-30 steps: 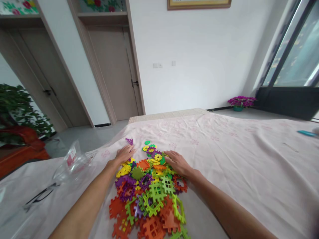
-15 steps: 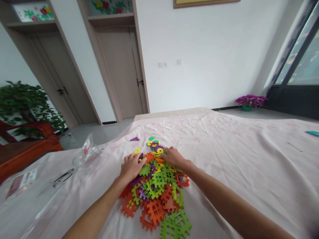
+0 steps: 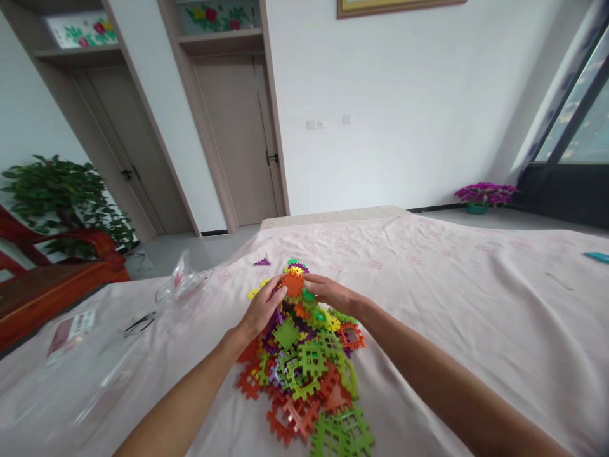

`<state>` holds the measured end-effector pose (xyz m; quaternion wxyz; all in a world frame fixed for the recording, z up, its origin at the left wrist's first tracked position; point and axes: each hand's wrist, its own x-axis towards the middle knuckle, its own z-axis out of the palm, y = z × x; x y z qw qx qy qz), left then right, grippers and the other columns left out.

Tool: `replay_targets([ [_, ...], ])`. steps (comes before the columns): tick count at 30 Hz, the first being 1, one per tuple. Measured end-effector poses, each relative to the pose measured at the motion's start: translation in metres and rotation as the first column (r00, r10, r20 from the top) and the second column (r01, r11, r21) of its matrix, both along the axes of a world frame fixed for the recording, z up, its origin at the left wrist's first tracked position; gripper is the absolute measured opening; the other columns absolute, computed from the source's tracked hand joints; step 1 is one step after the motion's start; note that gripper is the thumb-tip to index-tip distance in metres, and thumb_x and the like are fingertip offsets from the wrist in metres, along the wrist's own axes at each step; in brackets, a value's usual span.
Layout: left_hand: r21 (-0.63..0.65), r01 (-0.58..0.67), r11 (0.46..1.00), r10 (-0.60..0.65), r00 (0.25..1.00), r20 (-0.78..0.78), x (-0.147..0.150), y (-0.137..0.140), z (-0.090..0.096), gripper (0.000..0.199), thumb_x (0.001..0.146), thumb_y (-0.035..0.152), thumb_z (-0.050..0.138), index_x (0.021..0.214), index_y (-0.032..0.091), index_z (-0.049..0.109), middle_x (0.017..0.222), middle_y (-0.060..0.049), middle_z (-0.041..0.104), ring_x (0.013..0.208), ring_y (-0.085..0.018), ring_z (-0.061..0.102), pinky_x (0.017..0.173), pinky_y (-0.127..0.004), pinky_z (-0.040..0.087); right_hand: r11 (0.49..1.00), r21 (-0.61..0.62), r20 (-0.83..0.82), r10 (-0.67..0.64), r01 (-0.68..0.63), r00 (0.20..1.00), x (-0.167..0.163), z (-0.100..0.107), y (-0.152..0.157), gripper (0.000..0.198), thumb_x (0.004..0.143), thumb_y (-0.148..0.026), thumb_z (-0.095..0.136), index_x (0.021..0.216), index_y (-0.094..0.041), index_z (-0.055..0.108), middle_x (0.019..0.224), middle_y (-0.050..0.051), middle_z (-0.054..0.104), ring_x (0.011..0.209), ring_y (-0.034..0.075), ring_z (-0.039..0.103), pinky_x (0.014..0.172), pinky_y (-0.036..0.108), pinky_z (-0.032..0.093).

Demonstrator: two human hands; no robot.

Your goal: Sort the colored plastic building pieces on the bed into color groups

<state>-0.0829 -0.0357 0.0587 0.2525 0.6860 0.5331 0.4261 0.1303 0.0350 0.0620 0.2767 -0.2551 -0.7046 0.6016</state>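
At the far end of a heap of plastic interlocking building pieces (image 3: pixel 311 358), my left hand (image 3: pixel 262 308) is closed, its thumb on a toothed orange building piece (image 3: pixel 292 285). From the other side my right hand (image 3: pixel 333 295) curls round a clump of pieces, with a green piece (image 3: pixel 308 296) by its fingers. Its thumb is hidden. The clump is raised above the heap between both hands. Orange and green window-like squares lie nearest me, and a solid green square (image 3: pixel 286 334) sits on top of the heap.
A pink-white sheet (image 3: pixel 428 304) covers the table. Yellow discs (image 3: pixel 253 294) and a purple triangular piece (image 3: pixel 261 262) lie beyond the heap. To the left are clear plastic bags (image 3: pixel 183 287) and black-framed glasses (image 3: pixel 139 322). A red wooden chair (image 3: pixel 98 270) stands beyond.
My hands have come closer together and lifted a clump of pieces, with the orange one now upright between them. The heap's far side has shifted. The view has turned slightly left.
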Motion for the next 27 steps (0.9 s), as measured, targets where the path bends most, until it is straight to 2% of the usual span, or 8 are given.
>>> replay_targets([
  [3, -0.028, 0.034, 0.999, -0.041, 0.956, -0.291, -0.009, -0.037, -0.004, 0.082, 0.081, 0.063, 0.055, 0.150, 0.025, 0.032, 0.156, -0.013, 0.031, 0.144, -0.033, 0.026, 0.117, -0.051, 0.023, 0.961, 0.237, 0.200, 0.092, -0.140, 0.975, 0.038, 0.003, -0.023, 0.091, 0.063, -0.061, 0.078, 0.142, -0.028, 0.048, 0.148, 0.011, 0.045, 0.136, 0.035, 0.040, 0.110, 0.051, 0.034],
  [7, 0.016, 0.114, 0.993, -0.086, 0.828, -0.554, 0.001, -0.092, -0.038, 0.123, 0.052, 0.078, 0.070, 0.154, 0.036, 0.017, 0.162, -0.015, 0.006, 0.144, -0.047, 0.013, 0.107, -0.068, 0.029, 0.858, 0.450, 0.391, 0.062, -0.249, 0.918, 0.068, -0.010, -0.057, 0.125, 0.045, -0.063, 0.085, 0.152, -0.029, 0.031, 0.160, 0.012, 0.022, 0.145, 0.039, 0.019, 0.115, 0.057, 0.019],
  [10, 0.079, 0.176, 0.981, -0.084, 0.759, -0.646, 0.021, -0.120, -0.066, 0.137, 0.039, 0.084, 0.069, 0.155, 0.036, 0.013, 0.162, -0.017, 0.001, 0.143, -0.054, 0.007, 0.103, -0.078, 0.021, 0.796, 0.550, 0.391, 0.024, -0.254, 0.920, 0.073, -0.023, -0.076, 0.126, 0.051, -0.063, 0.083, 0.155, -0.026, 0.022, 0.161, 0.014, 0.016, 0.146, 0.038, 0.016, 0.116, 0.055, 0.018],
  [13, 0.155, 0.178, 0.972, -0.034, 0.756, -0.654, 0.036, -0.127, -0.078, 0.139, 0.036, 0.088, 0.065, 0.154, 0.035, 0.014, 0.161, -0.019, 0.004, 0.141, -0.055, 0.008, 0.101, -0.081, 0.016, 0.726, 0.665, 0.340, -0.085, -0.176, 0.936, 0.065, -0.035, -0.081, 0.107, 0.064, -0.063, 0.075, 0.153, -0.025, 0.029, 0.158, 0.014, 0.027, 0.145, 0.036, 0.022, 0.116, 0.053, 0.019],
  [16, 0.211, 0.135, 0.968, 0.030, 0.774, -0.632, 0.038, -0.112, -0.075, 0.126, 0.045, 0.086, 0.065, 0.152, 0.035, 0.023, 0.161, -0.018, 0.011, 0.142, -0.052, 0.012, 0.105, -0.077, 0.017, 0.692, 0.721, 0.267, -0.217, -0.045, 0.939, 0.047, -0.047, -0.068, 0.090, 0.070, -0.059, 0.072, 0.146, -0.022, 0.041, 0.147, 0.014, 0.045, 0.138, 0.034, 0.035, 0.114, 0.052, 0.025],
  [20, 0.257, 0.000, 0.966, 0.162, 0.777, -0.608, 0.026, -0.062, -0.061, 0.084, 0.072, 0.061, 0.067, 0.145, 0.030, 0.040, 0.158, -0.013, 0.022, 0.145, -0.042, 0.016, 0.112, -0.065, 0.022, 0.749, 0.610, 0.190, -0.454, 0.257, 0.871, 0.012, -0.050, -0.029, 0.076, 0.074, -0.056, 0.069, 0.136, -0.018, 0.050, 0.132, 0.015, 0.058, 0.120, 0.032, 0.053, 0.104, 0.049, 0.040],
  [24, 0.250, -0.103, 0.963, 0.225, 0.817, -0.531, 0.004, -0.002, -0.043, 0.057, 0.079, 0.035, 0.063, 0.133, 0.022, 0.055, 0.147, -0.011, 0.044, 0.138, -0.029, 0.038, 0.116, -0.044, 0.029, 0.844, 0.384, 0.040, -0.420, 0.374, 0.906, -0.011, -0.032, 0.003, 0.064, 0.086, -0.058, 0.054, 0.137, -0.019, 0.048, 0.126, 0.011, 0.061, 0.116, 0.026, 0.057, 0.100, 0.044, 0.044],
  [27, 0.229, -0.237, 0.944, 0.321, 0.817, -0.479, -0.006, 0.013, -0.027, 0.041, 0.086, 0.026, 0.051, 0.126, 0.021, 0.060, 0.134, -0.010, 0.056, 0.128, -0.025, 0.049, 0.113, -0.041, 0.036, 0.868, 0.393, 0.000, -0.330, 0.303, 0.944, 0.004, -0.015, 0.007, 0.068, 0.087, -0.060, 0.053, 0.143, -0.023, 0.043, 0.145, 0.010, 0.047, 0.133, 0.027, 0.043, 0.108, 0.045, 0.037],
])
